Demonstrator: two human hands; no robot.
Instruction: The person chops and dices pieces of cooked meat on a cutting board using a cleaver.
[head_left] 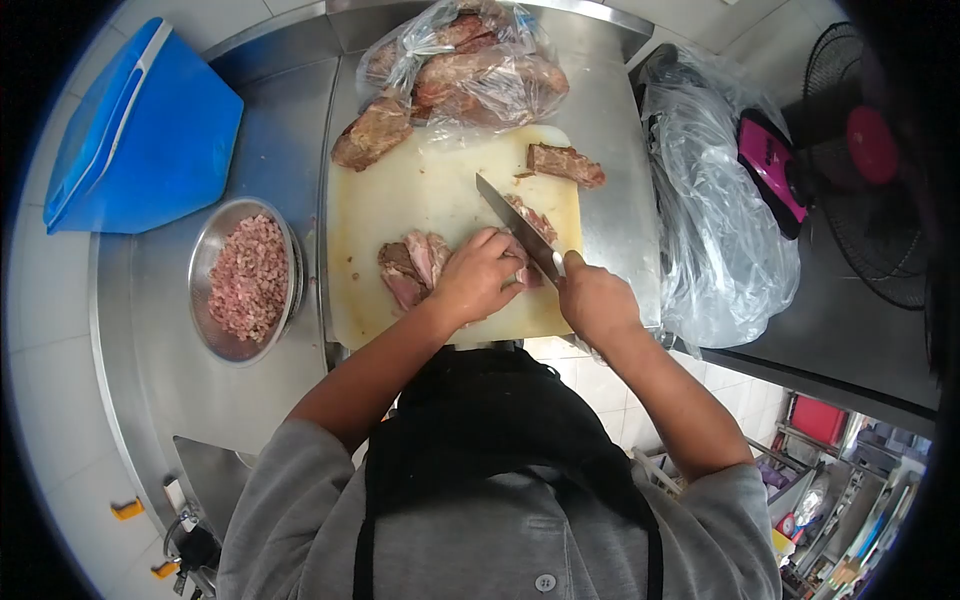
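Over on the cutting board (385, 210), the left hand (478, 275) pinches the meat (530, 277) with bent, bunched fingers, while the right hand (597, 300), forearm (680, 395) slanting inward, is wrapped round the knife (518, 222) handle.

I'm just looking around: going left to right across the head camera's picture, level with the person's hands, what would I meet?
Metal bowl of diced meat → meat pieces → left hand → right hand → clear plastic → fan.
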